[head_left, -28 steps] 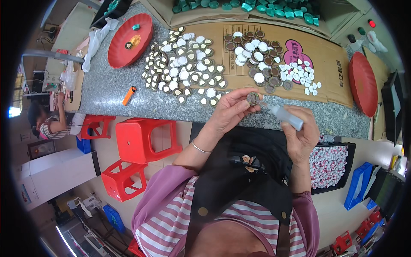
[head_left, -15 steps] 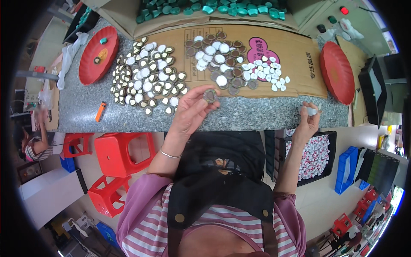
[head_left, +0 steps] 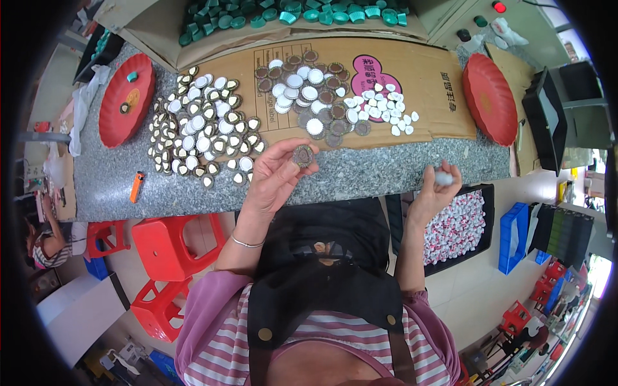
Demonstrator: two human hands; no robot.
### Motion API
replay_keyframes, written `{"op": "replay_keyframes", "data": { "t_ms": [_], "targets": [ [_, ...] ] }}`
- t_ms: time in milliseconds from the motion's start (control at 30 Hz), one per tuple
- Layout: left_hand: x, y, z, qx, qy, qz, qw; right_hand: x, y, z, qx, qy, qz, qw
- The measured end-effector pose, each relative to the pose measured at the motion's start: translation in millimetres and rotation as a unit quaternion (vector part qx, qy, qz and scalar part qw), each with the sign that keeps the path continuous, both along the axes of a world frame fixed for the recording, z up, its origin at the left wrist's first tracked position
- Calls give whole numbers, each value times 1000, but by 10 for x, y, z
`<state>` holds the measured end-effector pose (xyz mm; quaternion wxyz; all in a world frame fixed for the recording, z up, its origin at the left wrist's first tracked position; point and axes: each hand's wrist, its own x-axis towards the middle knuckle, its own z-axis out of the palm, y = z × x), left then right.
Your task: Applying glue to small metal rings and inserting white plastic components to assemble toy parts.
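Observation:
My left hand (head_left: 278,172) pinches a dark bottle-cap-like disc (head_left: 303,156) with a ridged rim, its face turned up, over the near edge of the counter. To the right, my right hand (head_left: 438,193) has its fingers closed round a small whitish object (head_left: 443,178), blurred, perhaps a little bottle. Beyond my hands, dark discs and white scalloped discs (head_left: 315,126) lie mixed on a cardboard sheet (head_left: 430,96). Small white rounded pieces (head_left: 390,105) are spread beside them. Left of these, many dark caps with pale pieces inside (head_left: 182,138) form a wide pile.
Red scalloped trays (head_left: 145,76) (head_left: 479,77) stand at both ends of the counter. An orange lighter (head_left: 136,187) lies near the front left. Green cups (head_left: 309,14) fill a shelf behind. Below are red stools (head_left: 164,248) and a crate of small red-and-white pieces (head_left: 454,228).
The whole view has shifted slightly. My right hand has turned and come a little nearer to my left with the whitish object. My left hand still holds the same disc.

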<state>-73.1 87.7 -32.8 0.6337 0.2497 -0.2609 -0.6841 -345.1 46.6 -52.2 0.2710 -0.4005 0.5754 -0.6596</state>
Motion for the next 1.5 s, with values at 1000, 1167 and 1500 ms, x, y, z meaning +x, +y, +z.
{"op": "replay_keyframes", "data": {
  "t_ms": [1000,1167,1500],
  "targets": [
    [81,163,16,-33,37,-6,999,442,-343,293,-24,522,244,817],
    [78,104,-74,-30,82,-35,996,395,-400,320,-75,554,266,785],
    [97,132,-112,0,80,-28,996,1031,-36,816,210,-42,504,837]
  ]
}}
